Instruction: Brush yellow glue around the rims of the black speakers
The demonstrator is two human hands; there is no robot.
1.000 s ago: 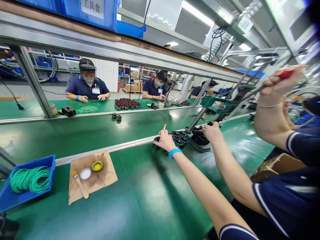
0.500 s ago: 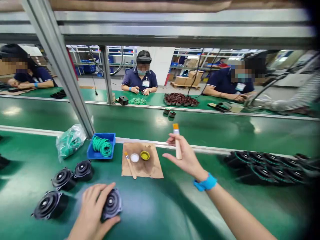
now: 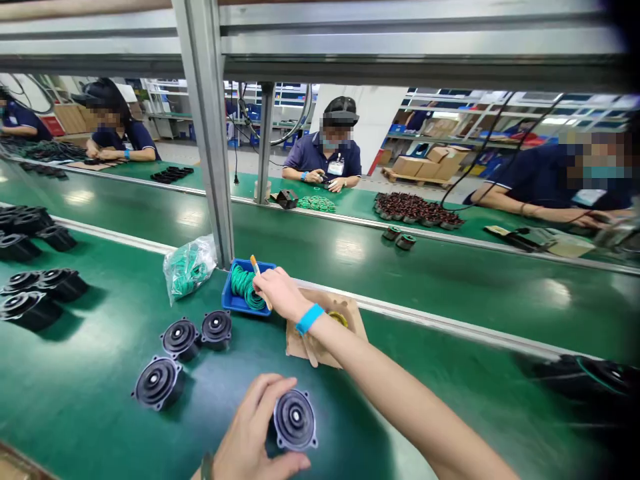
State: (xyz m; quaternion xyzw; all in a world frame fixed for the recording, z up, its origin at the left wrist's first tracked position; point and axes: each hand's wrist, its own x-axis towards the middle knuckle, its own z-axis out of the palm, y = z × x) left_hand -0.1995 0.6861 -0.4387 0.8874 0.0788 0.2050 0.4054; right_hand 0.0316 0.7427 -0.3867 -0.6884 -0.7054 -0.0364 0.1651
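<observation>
My left hand (image 3: 253, 430) is wrapped round the side of a black round housing (image 3: 295, 420) with stepped rings and small lugs, its ringed face turned up. My right hand (image 3: 281, 291) reaches across to the blue tray (image 3: 227, 299), with a brush (image 3: 255, 265) held in it, orange bristles upward. Its fingers are at the green rubber rings (image 3: 243, 283) in the tray; whether they pinch a ring is hidden. Under my right forearm lies a stained cardboard sheet (image 3: 295, 340) with a yellow-filled dish (image 3: 340, 319) and the handle of a second brush (image 3: 311, 352), partly covered.
Several black housings (image 3: 157, 382) stand left of my left hand, with more further left and at the right edge. A clear bag of green rings (image 3: 189, 270) lies by the metal post (image 3: 205, 133). Across the green line, co-workers sit near dark wound parts (image 3: 415, 210).
My right hand has moved left and down to the blue tray, still holding the brush. The view has turned left. My left hand still grips the housing.
</observation>
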